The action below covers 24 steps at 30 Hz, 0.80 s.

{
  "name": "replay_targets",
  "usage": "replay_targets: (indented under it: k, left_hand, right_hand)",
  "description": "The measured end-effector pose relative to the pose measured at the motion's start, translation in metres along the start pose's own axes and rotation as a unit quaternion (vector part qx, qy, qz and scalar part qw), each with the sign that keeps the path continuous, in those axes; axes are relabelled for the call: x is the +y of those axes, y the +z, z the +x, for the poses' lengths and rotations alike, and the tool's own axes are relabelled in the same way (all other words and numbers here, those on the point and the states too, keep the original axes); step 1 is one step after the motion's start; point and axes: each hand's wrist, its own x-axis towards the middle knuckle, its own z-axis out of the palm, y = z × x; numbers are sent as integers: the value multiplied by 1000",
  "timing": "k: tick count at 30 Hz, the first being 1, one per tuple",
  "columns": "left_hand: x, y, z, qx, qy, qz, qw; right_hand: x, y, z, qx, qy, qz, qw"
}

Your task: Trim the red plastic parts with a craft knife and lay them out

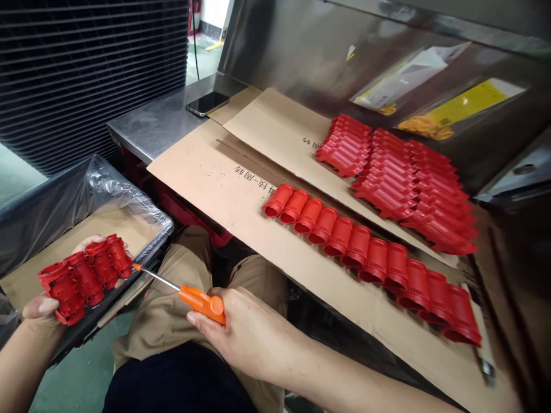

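Note:
My left hand [45, 312] is closed around several red plastic sleeves [88, 275] lined up side by side, held over the near edge of a plastic-lined bin. Their open, ribbed faces turn up toward me. In my right hand [247, 332] is an orange-handled screwdriver [200, 303]. Its thin metal shaft points left, and an orange tip lies at or very close to the rightmost held sleeve; whether it touches I cannot tell. To the right, a row of red plastic sleeves [340, 236] stretches along the cardboard on the bench.
Ribbed red parts [396, 178] lie stacked on cardboard [258, 129] at the back. A phone [208, 104] rests on the metal bench [146, 126]. Yellow-labelled bags [477, 103] hang on the back panel. The bin [129, 198] has a clear plastic liner and a cardboard bottom.

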Motion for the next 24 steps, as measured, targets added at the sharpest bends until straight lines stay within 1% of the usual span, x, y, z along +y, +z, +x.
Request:
replay_targets:
  k: [2, 4, 11, 14, 18, 24]
  left_hand:
    - [0, -2, 2, -11, 29, 8, 999]
    - [0, -1, 5, -22, 42, 7, 999]
    - [-2, 8, 9, -26, 54, 11, 998]
    - [0, 14, 9, -25, 56, 18, 998]
    - [2, 22, 8, -27, 60, 29, 997]
    - [6, 18, 8, -25, 57, 39, 997]
  right_hand:
    - [0, 3, 0, -9, -10, 6, 1000]
    - [0, 7, 0, -18, -19, 13, 1000]
    - [-9, 10, -7, -23, -35, -8, 999]
    - [-14, 8, -9, -40, -31, 0, 999]
    - [-19, 7, -9, -54, -47, 16, 997]
    - [-28, 5, -9, -68, -65, 23, 995]
